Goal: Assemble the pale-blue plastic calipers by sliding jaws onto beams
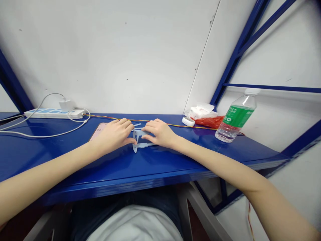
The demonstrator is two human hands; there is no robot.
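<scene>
A light blue plastic frame (141, 145) with thin bars and a pointed end piece stands or lies on the blue table, between my two hands. My left hand (116, 134) grips its left side, the thumb against the end piece and the fingers curled over the far bars. On the other side my right hand (160, 133) has its fingers on the far bar and its thumb inside the frame, closed on it. Part of the frame is hidden behind my right hand. A phone (97, 130) with a lit pinkish screen lies partly under my left wrist.
A white power strip (50, 113) with a plugged-in charger (66, 104) and a looping white cable (50, 135) is at the left. Red and yellow wires (107, 116) run along the back. A water bottle (235, 117), a red plastic bag (209, 121), tissues (200, 110) and a small white device (188, 121) stand right.
</scene>
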